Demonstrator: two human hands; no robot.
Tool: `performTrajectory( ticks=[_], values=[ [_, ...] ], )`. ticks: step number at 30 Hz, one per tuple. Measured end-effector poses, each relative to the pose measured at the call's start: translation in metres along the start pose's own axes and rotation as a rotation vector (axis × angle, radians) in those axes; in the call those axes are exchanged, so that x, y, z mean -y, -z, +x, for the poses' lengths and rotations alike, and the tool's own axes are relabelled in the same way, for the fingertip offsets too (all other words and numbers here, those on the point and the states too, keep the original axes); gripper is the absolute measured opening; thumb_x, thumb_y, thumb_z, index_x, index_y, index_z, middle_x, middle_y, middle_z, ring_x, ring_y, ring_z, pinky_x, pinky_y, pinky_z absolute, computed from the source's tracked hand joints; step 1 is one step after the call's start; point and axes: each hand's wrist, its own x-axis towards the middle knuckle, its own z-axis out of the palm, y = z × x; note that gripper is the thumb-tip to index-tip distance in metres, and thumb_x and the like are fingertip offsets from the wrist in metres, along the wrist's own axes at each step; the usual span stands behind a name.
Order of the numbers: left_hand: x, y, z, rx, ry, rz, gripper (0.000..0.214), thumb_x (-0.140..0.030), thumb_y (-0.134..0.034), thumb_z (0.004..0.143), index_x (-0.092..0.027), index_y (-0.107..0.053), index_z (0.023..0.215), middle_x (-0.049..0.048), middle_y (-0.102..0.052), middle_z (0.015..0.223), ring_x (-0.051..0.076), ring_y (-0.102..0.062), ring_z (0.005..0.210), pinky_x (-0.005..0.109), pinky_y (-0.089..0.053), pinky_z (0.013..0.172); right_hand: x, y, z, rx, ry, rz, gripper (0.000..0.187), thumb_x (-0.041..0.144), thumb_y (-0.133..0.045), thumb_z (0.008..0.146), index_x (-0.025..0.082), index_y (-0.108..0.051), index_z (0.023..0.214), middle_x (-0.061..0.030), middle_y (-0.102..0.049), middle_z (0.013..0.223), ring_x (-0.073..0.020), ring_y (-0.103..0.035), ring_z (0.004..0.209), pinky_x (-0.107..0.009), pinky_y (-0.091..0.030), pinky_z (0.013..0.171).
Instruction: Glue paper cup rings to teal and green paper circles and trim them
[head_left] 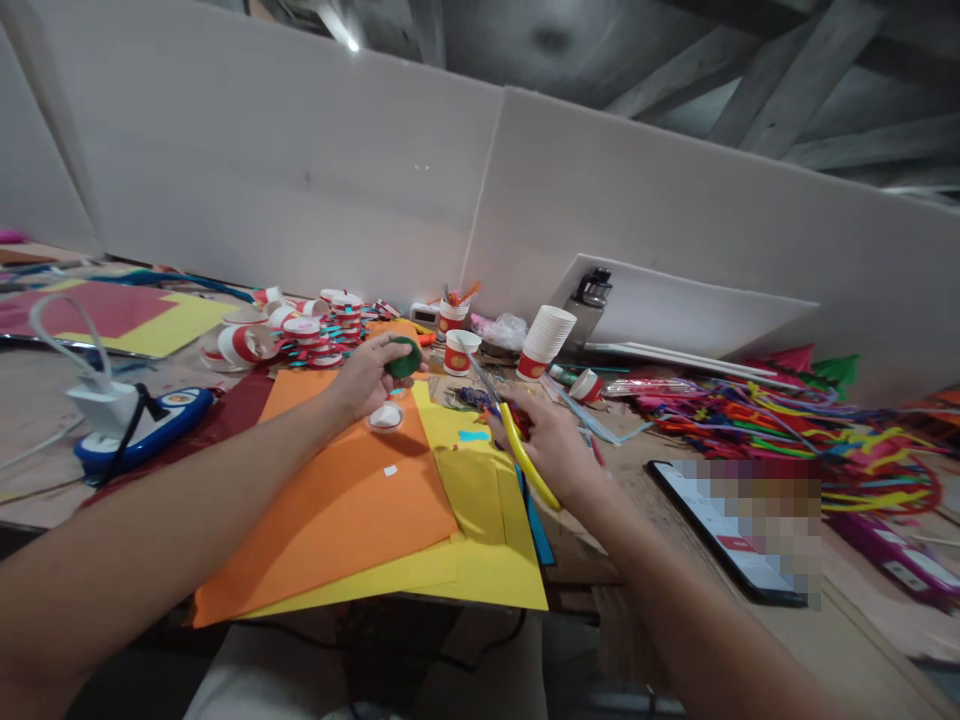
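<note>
My left hand [373,377] pinches a dark green round piece [403,358] above the orange sheet [337,500]; whether it is paper or a small roll, I cannot make out. In my right hand [551,440] is a pair of scissors with yellow handles [525,462], the blades pointing up and away toward a paper cup [459,353]. Below my left hand a small white round piece [385,416] rests on the orange sheet, near a tiny white scrap [390,470]. Yellow sheets [480,500] lie under the orange one, with a light blue strip [473,436] on top.
Cut red-and-white cup rings [315,335] pile up at the back left. A stack of paper cups [546,340] and a grey bottle [589,305] stand behind my right hand. Right of it lie a phone [727,530] and colourful pipe cleaners [787,430]. A blue power strip [146,430] sits left.
</note>
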Motion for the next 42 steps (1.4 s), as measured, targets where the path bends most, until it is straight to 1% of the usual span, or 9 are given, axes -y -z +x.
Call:
performTrajectory(
  ticks=[7,11,15,18,22,23,27,32,42],
  values=[
    [-0.002,0.008,0.007,-0.069,-0.018,-0.048,0.014,-0.016,-0.065,0.071,-0.015,-0.060,0.084,0.0042,-0.069,0.079,0.016,-0.065,0.074,0.026,-0.049,0.058,0.012,0.015,-0.038,0.367,0.032,-0.078,0.030,0.033,-0.063,0.080,0.024,-0.065,0.108,-0.0049,-0.065,0.092,-0.0175,-0.057,0.082,-0.027,-0.041,0.072],
    [0.002,0.006,0.007,-0.103,-0.012,-0.026,0.017,-0.014,-0.070,0.068,-0.016,-0.062,0.083,0.0018,-0.068,0.079,0.012,-0.062,0.068,0.022,-0.045,0.054,0.021,0.011,-0.047,0.493,0.046,-0.059,0.039,0.021,-0.061,0.078,0.025,-0.061,0.117,-0.0051,-0.062,0.102,-0.0166,-0.058,0.087,-0.026,-0.042,0.074],
    [0.002,0.005,0.008,-0.163,0.013,-0.002,0.016,-0.013,-0.071,0.068,-0.015,-0.064,0.083,0.0020,-0.068,0.079,0.012,-0.061,0.065,0.022,-0.043,0.051,0.025,0.016,-0.045,0.550,0.096,-0.099,0.041,0.023,-0.061,0.080,0.028,-0.060,0.121,-0.0060,-0.062,0.106,-0.0196,-0.057,0.097,-0.029,-0.042,0.081],
    [0.002,0.007,0.009,-0.183,0.009,-0.018,0.013,-0.013,-0.068,0.071,-0.014,-0.064,0.083,0.0026,-0.068,0.077,0.011,-0.061,0.064,0.022,-0.045,0.051,0.026,0.021,-0.031,0.542,0.116,-0.128,0.029,0.027,-0.058,0.084,0.028,-0.067,0.112,-0.0057,-0.064,0.102,-0.0193,-0.058,0.094,-0.030,-0.042,0.082],
    [0.002,0.009,0.009,-0.188,0.032,-0.040,0.012,-0.010,-0.064,0.073,-0.015,-0.062,0.084,0.0031,-0.068,0.077,0.012,-0.062,0.063,0.024,-0.048,0.053,0.021,0.013,0.007,0.262,0.060,-0.221,0.022,0.023,-0.054,0.089,0.019,-0.069,0.103,-0.0085,-0.066,0.102,-0.0193,-0.057,0.096,-0.030,-0.041,0.084],
    [0.002,0.009,0.009,-0.184,0.038,-0.036,0.012,-0.009,-0.064,0.072,-0.015,-0.061,0.083,0.0029,-0.068,0.077,0.012,-0.062,0.063,0.024,-0.049,0.053,0.018,0.008,0.017,0.254,0.072,-0.263,0.019,0.022,-0.055,0.088,0.018,-0.070,0.098,-0.0087,-0.066,0.100,-0.0199,-0.057,0.097,-0.030,-0.040,0.084],
    [0.003,0.010,0.009,-0.170,0.049,0.005,0.015,-0.009,-0.066,0.069,-0.015,-0.060,0.081,0.0025,-0.068,0.078,0.012,-0.062,0.063,0.024,-0.050,0.054,0.002,-0.014,0.040,0.367,0.072,-0.441,0.015,0.019,-0.064,0.081,0.018,-0.071,0.094,-0.0089,-0.066,0.102,-0.0229,-0.056,0.099,-0.033,-0.036,0.083],
    [0.004,0.011,0.009,-0.191,0.053,0.081,0.017,-0.010,-0.067,0.068,-0.016,-0.062,0.083,0.0019,-0.067,0.077,0.010,-0.060,0.060,0.020,-0.046,0.049,-0.009,-0.031,0.037,0.496,0.019,-0.570,0.014,0.011,-0.059,0.079,0.016,-0.072,0.083,-0.0116,-0.068,0.097,-0.0262,-0.055,0.100,-0.037,-0.033,0.083],
    [0.006,0.010,0.007,-0.104,0.055,0.102,0.016,-0.010,-0.068,0.069,-0.014,-0.065,0.083,0.0042,-0.068,0.080,0.011,-0.062,0.062,0.019,-0.047,0.046,-0.015,-0.040,0.031,0.420,0.116,-0.627,0.018,0.011,-0.053,0.081,0.015,-0.071,0.078,-0.0116,-0.069,0.089,-0.0253,-0.057,0.092,-0.037,-0.034,0.081]
  ],
)
